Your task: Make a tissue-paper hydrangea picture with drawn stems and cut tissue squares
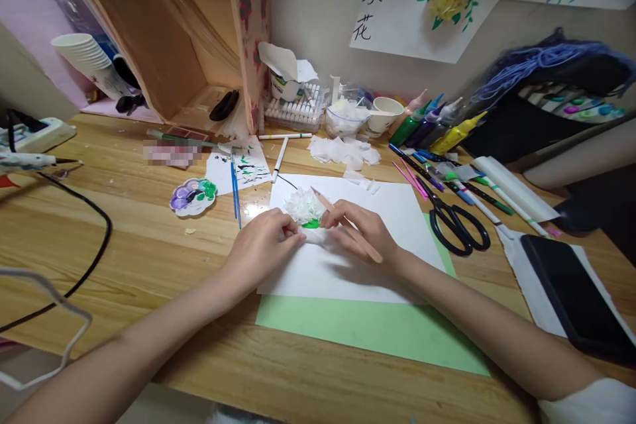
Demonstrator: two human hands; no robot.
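Observation:
On a white sheet of paper (392,232) sits a raised white paper flower (299,205) with a green patch (312,223) at its lower edge. My left hand (265,242) is closed, its thumb and forefinger pinching the left end of a white tissue paper piece (314,236) just below the flower. In my right hand (365,228) is a pale wooden pencil (360,242), slanting with its pointed end up and left over the flower. The lower fingers of the right hand are blurred near the tissue paper's right end.
Green paper (358,331) lies beneath the white sheet. To the right are black scissors (454,225), several markers and a dark phone (571,285). On the left are a paint palette (193,197), blue brushes (235,189) and a glue gun (30,160). Torn white paper (342,151) lies behind.

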